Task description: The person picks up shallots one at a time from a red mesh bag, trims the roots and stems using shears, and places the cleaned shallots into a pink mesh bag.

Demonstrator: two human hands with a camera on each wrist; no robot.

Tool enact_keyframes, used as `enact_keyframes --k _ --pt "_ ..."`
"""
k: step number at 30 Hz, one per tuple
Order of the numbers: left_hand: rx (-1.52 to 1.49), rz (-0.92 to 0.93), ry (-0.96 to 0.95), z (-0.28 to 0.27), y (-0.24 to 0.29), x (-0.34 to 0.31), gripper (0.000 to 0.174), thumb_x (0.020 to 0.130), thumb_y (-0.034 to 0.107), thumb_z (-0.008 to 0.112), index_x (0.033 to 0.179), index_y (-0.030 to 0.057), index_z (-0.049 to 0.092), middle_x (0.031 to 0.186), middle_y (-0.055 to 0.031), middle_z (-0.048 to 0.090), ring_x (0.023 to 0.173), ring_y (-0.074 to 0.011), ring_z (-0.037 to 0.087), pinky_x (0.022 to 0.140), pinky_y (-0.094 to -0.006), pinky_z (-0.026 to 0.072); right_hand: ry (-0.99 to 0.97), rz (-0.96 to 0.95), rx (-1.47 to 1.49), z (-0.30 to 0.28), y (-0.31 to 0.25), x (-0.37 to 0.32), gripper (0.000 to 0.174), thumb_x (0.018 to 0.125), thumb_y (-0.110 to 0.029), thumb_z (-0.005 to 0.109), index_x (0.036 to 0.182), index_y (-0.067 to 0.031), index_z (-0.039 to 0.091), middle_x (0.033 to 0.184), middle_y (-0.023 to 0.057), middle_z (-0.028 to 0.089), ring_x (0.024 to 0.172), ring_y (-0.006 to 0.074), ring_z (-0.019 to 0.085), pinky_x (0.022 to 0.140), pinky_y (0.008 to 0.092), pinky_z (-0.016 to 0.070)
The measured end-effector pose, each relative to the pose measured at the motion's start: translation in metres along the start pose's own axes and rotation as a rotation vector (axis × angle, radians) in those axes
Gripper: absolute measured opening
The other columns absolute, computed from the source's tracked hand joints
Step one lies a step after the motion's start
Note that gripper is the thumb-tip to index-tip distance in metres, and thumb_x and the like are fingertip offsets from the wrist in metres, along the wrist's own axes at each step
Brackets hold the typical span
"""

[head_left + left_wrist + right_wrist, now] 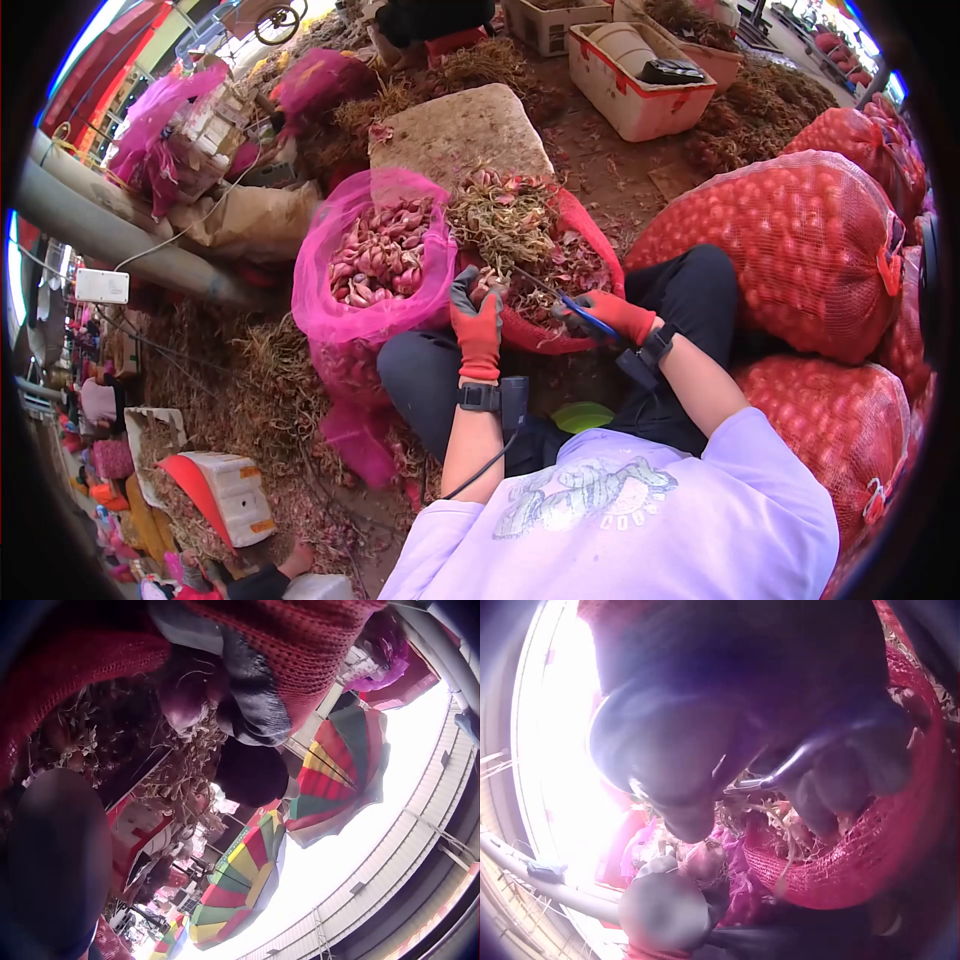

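Note:
My left hand (476,325), in a red and grey glove, grips a pinkish shallot (488,282) with dry stalks over the open red mesh bag (592,225). The left wrist view shows the shallot (182,709) against the grey glove fingers. In my gloved right hand (618,314) is a pair of blue-handled scissors (588,316), its blades pointing toward the left hand. The blades (784,766) show between dark glove fingers in the right wrist view. Dry stalks and loose skins fill the red bag. Left of it stands a pink mesh bag (312,285) of trimmed shallots (380,258).
Full red mesh sacks (770,250) stack up close on the right. Beyond the bags lies a flat, dirty pale slab (455,130). A white foam box (640,105) stands at the back. Dry stalks (270,380) cover the ground at left, below a thick pipe (130,240).

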State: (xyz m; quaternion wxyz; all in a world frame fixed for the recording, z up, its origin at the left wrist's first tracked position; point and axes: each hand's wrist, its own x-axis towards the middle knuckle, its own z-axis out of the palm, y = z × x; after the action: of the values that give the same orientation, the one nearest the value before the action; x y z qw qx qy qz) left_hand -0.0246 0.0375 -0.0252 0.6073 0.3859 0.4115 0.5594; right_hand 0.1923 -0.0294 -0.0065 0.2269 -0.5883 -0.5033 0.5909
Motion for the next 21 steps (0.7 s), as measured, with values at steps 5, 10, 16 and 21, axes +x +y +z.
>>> enact_keyframes --k 5,10,16,21 --pt "0.063 -0.014 -0.013 0.003 0.008 -0.004 0.045 0.082 -0.005 0.058 0.123 0.0099 0.047 0.087 0.0004 0.054 0.057 -0.0027 0.043 0.045 -0.0172 0.0344 0.066 -0.130 -0.354 -0.012 -0.013 0.026 0.046 0.078 -0.050 0.065 0.083 -0.0053 0.072 0.061 0.0078 0.063 0.058 0.0169 0.061 0.060 0.0301 0.0469" --pt "-0.029 -0.044 -0.012 -0.004 0.005 0.002 0.045 0.082 -0.006 0.057 0.124 0.0082 0.047 0.094 -0.0012 0.056 0.062 -0.0035 0.047 0.048 -0.0173 0.0373 0.260 -0.116 -0.531 -0.017 0.022 0.044 0.064 0.073 -0.061 0.063 0.091 -0.0001 0.066 0.087 0.0202 0.066 0.084 0.0339 0.064 0.075 0.0404 0.0467" --pt "-0.061 -0.014 -0.016 0.003 -0.002 0.005 0.044 0.083 -0.006 0.058 0.124 0.0021 0.045 0.108 -0.0052 0.053 0.082 -0.0082 0.055 0.069 -0.0212 0.0492 0.516 -0.196 -0.790 0.008 -0.015 -0.027 0.055 0.077 -0.057 0.059 0.089 -0.0043 0.065 0.083 0.0146 0.065 0.079 0.0321 0.064 0.069 0.0398 0.0491" --pt "0.018 -0.030 -0.051 0.008 0.002 -0.002 0.045 0.083 -0.005 0.061 0.125 0.0019 0.045 0.111 -0.0056 0.052 0.085 -0.0092 0.055 0.071 -0.0210 0.0490 0.577 -0.207 -0.994 0.007 -0.027 -0.033 0.050 0.076 -0.053 0.059 0.090 -0.0055 0.065 0.082 0.0134 0.065 0.077 0.0285 0.065 0.068 0.0383 0.0503"
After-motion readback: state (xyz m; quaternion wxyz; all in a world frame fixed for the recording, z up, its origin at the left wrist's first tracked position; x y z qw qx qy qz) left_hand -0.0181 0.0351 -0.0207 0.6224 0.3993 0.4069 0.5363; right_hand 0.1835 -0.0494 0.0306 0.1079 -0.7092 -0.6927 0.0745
